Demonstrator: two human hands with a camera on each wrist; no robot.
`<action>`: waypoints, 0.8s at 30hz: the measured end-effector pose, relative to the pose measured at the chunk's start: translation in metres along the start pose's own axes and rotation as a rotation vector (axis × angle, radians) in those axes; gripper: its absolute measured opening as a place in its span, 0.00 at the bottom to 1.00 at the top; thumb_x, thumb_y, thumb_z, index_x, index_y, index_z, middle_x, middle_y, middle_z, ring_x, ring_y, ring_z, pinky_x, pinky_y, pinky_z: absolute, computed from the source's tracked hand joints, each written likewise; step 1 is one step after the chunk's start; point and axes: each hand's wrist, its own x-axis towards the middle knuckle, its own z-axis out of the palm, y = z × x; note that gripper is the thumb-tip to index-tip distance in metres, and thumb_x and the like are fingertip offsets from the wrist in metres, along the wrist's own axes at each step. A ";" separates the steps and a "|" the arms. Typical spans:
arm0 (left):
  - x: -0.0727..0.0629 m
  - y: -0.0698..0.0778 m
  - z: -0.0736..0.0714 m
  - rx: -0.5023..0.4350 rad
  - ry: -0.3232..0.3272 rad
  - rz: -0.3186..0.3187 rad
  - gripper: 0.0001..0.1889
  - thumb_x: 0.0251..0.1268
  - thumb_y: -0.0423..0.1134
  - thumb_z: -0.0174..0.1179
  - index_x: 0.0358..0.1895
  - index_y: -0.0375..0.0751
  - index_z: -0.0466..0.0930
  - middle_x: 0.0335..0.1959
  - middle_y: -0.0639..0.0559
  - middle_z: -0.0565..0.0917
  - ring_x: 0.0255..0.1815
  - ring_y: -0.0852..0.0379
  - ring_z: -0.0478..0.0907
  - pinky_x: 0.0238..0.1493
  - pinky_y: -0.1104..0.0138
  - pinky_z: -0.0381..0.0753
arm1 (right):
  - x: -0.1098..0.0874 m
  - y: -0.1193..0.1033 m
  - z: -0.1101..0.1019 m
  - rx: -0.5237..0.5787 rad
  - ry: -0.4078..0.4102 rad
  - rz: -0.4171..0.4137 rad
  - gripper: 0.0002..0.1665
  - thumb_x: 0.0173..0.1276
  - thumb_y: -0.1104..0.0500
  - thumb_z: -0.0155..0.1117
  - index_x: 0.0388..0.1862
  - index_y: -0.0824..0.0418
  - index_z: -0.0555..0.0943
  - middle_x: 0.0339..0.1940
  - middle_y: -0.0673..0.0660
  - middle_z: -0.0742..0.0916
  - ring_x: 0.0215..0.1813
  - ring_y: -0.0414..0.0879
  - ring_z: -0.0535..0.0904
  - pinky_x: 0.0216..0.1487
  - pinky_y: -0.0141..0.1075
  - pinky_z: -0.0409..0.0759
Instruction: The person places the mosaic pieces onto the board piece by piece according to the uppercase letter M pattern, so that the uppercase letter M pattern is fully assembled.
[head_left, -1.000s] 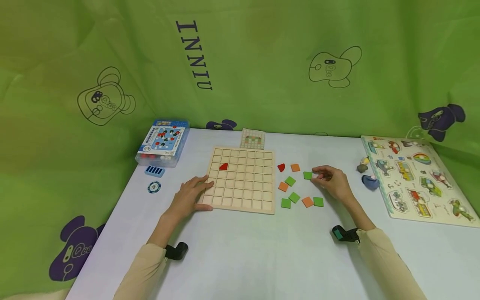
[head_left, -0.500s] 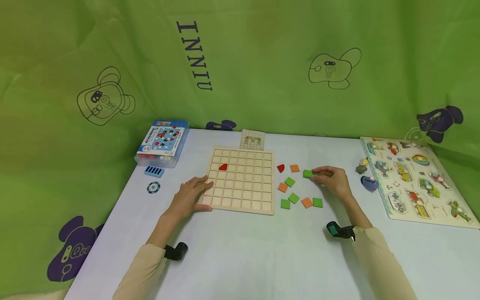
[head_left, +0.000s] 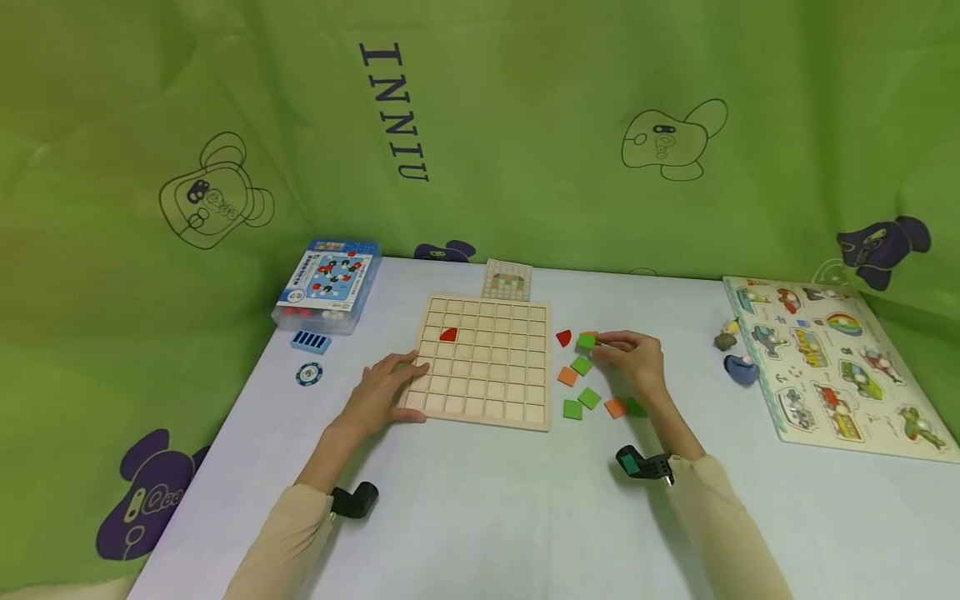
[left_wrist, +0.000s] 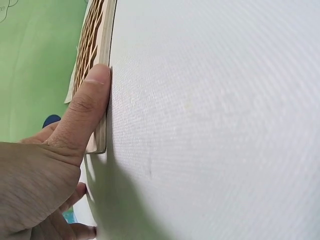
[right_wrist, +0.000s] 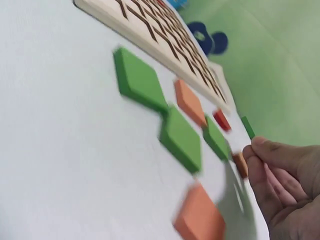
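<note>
Left sleeve (head_left: 279,542): plain beige, creased. Right sleeve (head_left: 726,525): beige, matching. Left camera (head_left: 360,501): black, rounded end. Right camera (head_left: 636,462): black, teal-green panel, perforated mount. Left hand (head_left: 381,390), right hand (head_left: 634,362): bare.

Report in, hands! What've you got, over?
Right hand: pinching a green tile, in the air. Left hand: touching the board at its near left corner. Board: one red piece in it. Maybe in the way: loose red piece, between tile and board.
</note>
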 end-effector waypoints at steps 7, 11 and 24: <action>-0.003 -0.001 -0.001 -0.007 0.044 0.032 0.43 0.37 0.52 0.74 0.62 0.37 0.74 0.67 0.38 0.68 0.66 0.35 0.63 0.53 0.24 0.55 | 0.000 -0.013 0.037 -0.007 -0.038 -0.068 0.14 0.58 0.66 0.71 0.43 0.69 0.84 0.40 0.65 0.88 0.36 0.38 0.83 0.33 0.24 0.79; -0.004 -0.002 -0.001 -0.017 0.028 0.011 0.43 0.37 0.49 0.75 0.63 0.37 0.73 0.68 0.38 0.67 0.67 0.36 0.62 0.55 0.24 0.53 | 0.000 -0.021 0.058 -0.022 -0.053 -0.087 0.13 0.58 0.65 0.72 0.42 0.67 0.85 0.40 0.63 0.88 0.38 0.42 0.82 0.32 0.26 0.80; 0.001 -0.005 0.003 0.001 -0.010 -0.003 0.43 0.40 0.51 0.74 0.65 0.41 0.72 0.70 0.42 0.65 0.70 0.39 0.60 0.58 0.27 0.53 | 0.007 -0.033 0.112 0.095 -0.123 -0.178 0.14 0.55 0.68 0.73 0.41 0.70 0.84 0.40 0.66 0.87 0.40 0.53 0.86 0.38 0.30 0.83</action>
